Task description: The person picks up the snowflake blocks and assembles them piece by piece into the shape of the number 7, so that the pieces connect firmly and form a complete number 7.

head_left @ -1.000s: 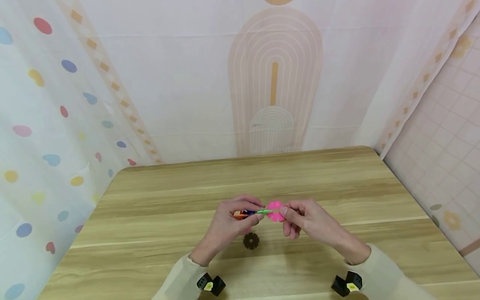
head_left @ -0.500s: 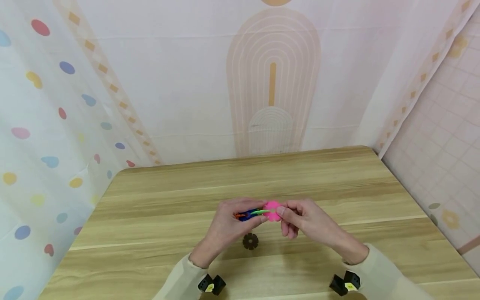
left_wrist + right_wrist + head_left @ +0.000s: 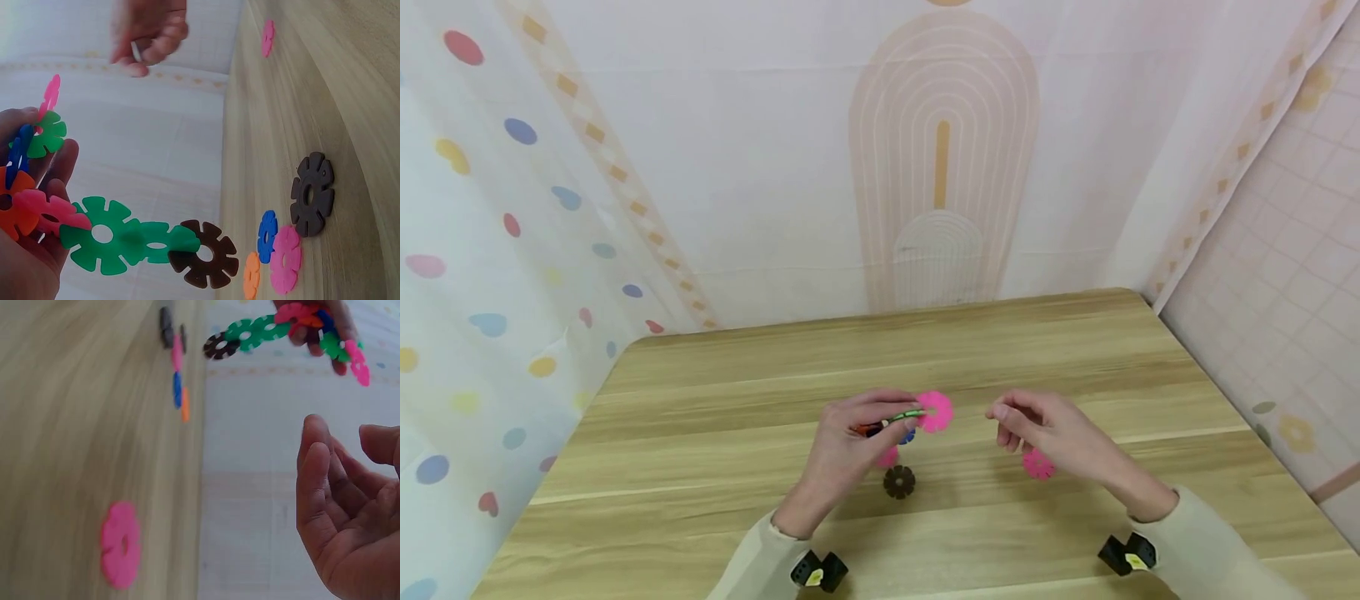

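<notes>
While the left hand (image 3: 842,446) grips a disc chain (image 3: 119,234), the empty right hand (image 3: 1052,433) hangs slack above a pink disc (image 3: 1039,464).

Smooth plastic discs (image 3: 103,235) joining in a chain, slightly glossy, table (image 3: 1075,350) showing matt wood-grain surface, loose pink disc (image 3: 1039,464) lying at 4 o'clock, looking matt plastic

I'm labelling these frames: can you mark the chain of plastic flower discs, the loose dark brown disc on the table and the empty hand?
chain of discs (image 3: 103,234), left wrist view, green disc
dark brown disc (image 3: 898,482), head view, centre
right hand (image 3: 1048,429), head view, back of hand
</notes>
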